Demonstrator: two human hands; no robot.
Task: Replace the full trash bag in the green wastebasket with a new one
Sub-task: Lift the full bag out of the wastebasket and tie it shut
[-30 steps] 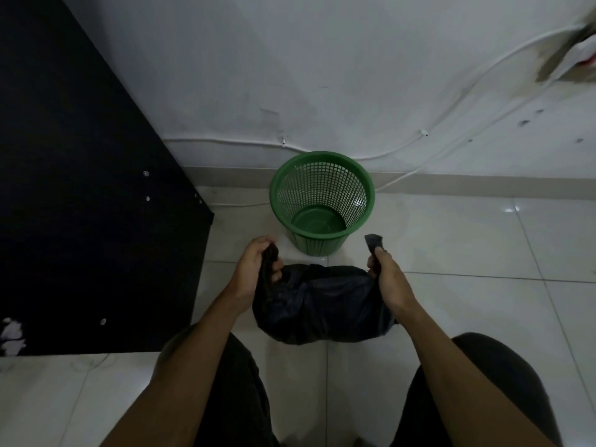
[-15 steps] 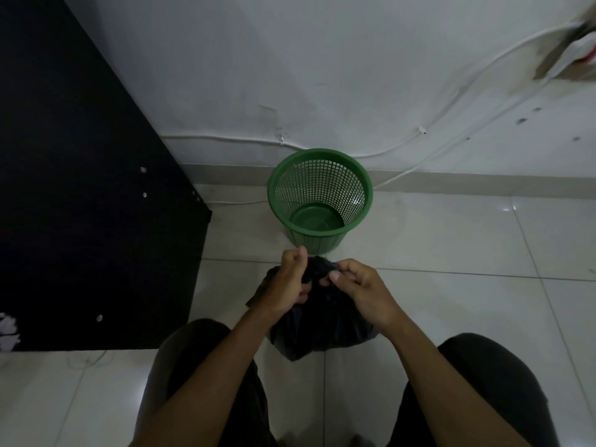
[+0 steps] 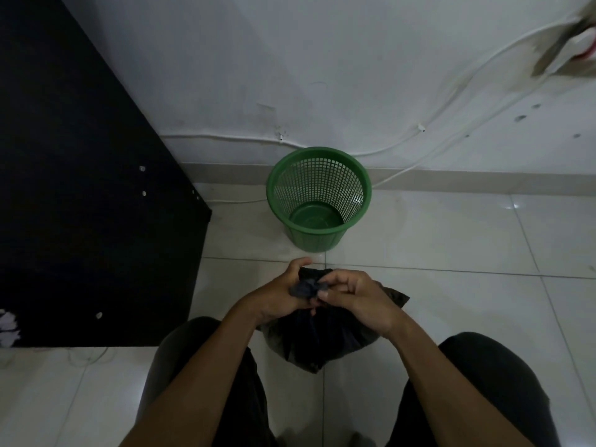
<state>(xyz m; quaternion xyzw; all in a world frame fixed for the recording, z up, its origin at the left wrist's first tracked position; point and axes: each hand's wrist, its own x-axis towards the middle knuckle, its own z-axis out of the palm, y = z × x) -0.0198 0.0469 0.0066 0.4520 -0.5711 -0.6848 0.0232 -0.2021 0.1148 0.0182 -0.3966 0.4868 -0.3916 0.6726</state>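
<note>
The full black trash bag [image 3: 322,337] sits on the floor [image 3: 435,240] between the person's knees, directly under both hands and nearer the body than the green wastebasket [image 3: 317,201], which stands empty and upright further ahead by the wall. The bag's gathered neck points up toward the hands, so its long axis runs roughly from floor to fingers. Both hands meet at that neck, neither clearly nearer. The left hand [image 3: 277,295] has its grip pressed together around the bunched plastic from the left; the right hand [image 3: 358,301] pinches a twist of the same plastic with thumb and forefinger, the other fingers curled loosely. It looks like a knot is being tied. No new bag is visible.
</note>
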